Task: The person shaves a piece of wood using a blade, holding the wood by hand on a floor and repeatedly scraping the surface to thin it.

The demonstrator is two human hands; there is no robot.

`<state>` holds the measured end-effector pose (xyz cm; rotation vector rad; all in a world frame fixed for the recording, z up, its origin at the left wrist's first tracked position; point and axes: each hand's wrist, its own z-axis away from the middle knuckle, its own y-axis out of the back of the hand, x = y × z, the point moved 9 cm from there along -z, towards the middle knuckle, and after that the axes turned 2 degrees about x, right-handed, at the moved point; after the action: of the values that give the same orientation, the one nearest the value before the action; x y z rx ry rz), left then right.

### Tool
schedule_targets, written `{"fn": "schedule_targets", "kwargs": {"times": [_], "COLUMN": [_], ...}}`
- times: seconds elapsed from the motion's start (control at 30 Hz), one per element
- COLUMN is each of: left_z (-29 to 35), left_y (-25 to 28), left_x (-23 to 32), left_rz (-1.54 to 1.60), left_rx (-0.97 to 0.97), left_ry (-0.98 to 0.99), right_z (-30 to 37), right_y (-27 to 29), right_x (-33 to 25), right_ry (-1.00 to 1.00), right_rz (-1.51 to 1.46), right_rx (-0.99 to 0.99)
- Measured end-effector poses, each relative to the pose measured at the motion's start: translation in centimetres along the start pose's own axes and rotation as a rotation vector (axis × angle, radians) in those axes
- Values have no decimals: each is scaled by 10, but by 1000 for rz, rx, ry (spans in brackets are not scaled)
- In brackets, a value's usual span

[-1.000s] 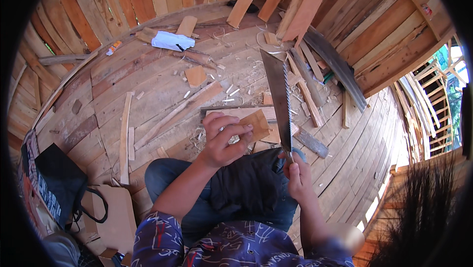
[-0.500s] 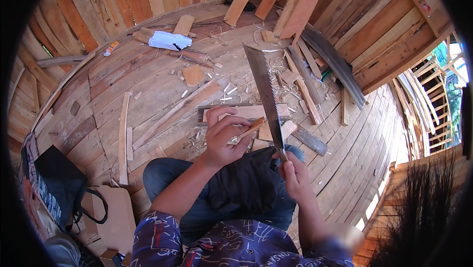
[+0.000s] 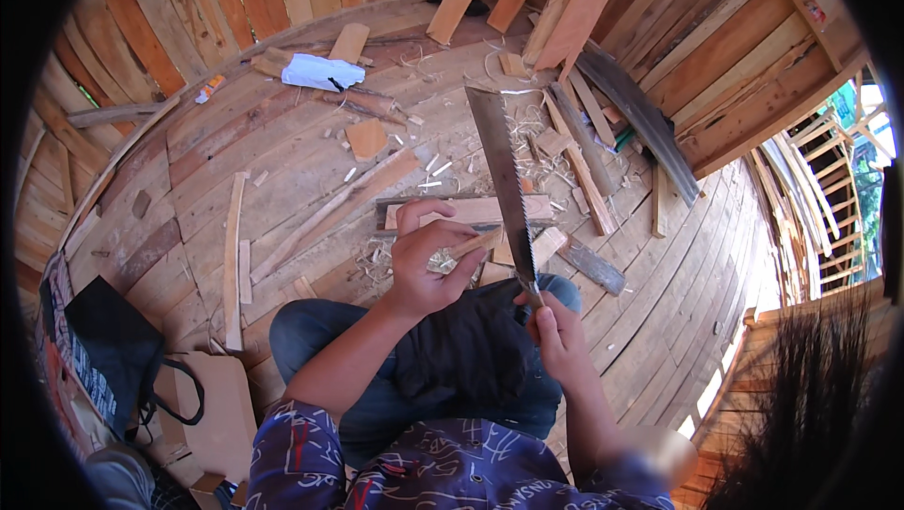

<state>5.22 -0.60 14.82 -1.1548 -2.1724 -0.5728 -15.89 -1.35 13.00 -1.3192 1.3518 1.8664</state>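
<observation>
My left hand (image 3: 426,260) pinches a small strip of wood (image 3: 477,243) between thumb and fingers, above my lap. The strip's right end lies close to the toothed edge of a hand saw (image 3: 503,178); I cannot tell whether they touch. My right hand (image 3: 557,329) is closed round the narrow lower end of the saw. The blade points up and away from me, its teeth on the right side. Below and beyond the hands, a planed board (image 3: 513,209) lies on the floor among curled shavings.
Loose wood strips (image 3: 235,265), a square wood block (image 3: 366,140) and a white-blue sheet (image 3: 322,72) lie about the plank floor. A dark board (image 3: 640,119) leans by the right wall. Beside me at left are a black bag (image 3: 113,350) and cardboard (image 3: 212,402).
The wood strip has turned slightly in my left hand and shows a paler, broader face. The saw and my right hand have shifted a little to the left.
</observation>
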Motion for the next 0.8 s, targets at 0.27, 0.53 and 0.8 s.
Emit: {"fn": "schedule_targets", "kwargs": {"times": [0.27,0.53,0.8], "left_z": [10,11,31], "left_y": [-2,-7,-30], "left_x": [-24,-25,-56], "left_rz": [120,205,294], "left_rx": [29,59,97], "left_ry": [94,173,338], "right_z": [1,1,0], "right_y": [-7,-4,20], "right_x": [5,12,44], "right_ry": [3,-12,-121], "right_rz": [3,-22,-58], "right_rx": [-17,-12,117]}}
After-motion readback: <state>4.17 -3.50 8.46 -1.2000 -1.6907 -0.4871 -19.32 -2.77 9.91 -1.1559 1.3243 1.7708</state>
